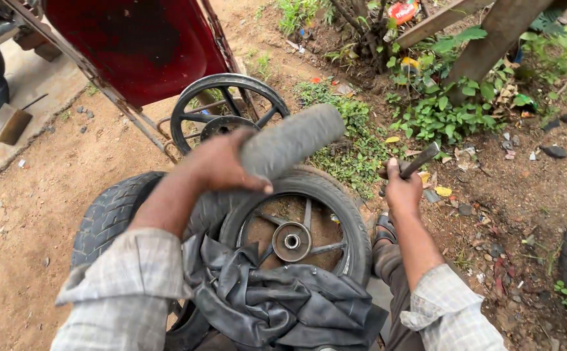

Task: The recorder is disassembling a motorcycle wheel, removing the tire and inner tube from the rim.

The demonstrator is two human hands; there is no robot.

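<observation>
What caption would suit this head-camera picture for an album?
Left hand grips a grey rubber roll, right hand a metal tool, above a black spoked wheel.

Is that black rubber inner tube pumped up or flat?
Flat. The black rubber inner tube lies crumpled in limp folds over the black spoked wheel, with no rounded, filled shape anywhere.

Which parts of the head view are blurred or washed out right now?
Head view: the grey roll in the left hand is smeared by motion; the right hand with its metal tool is sharper; flat daylight, soft shadows; edges curve with lens distortion.
</observation>
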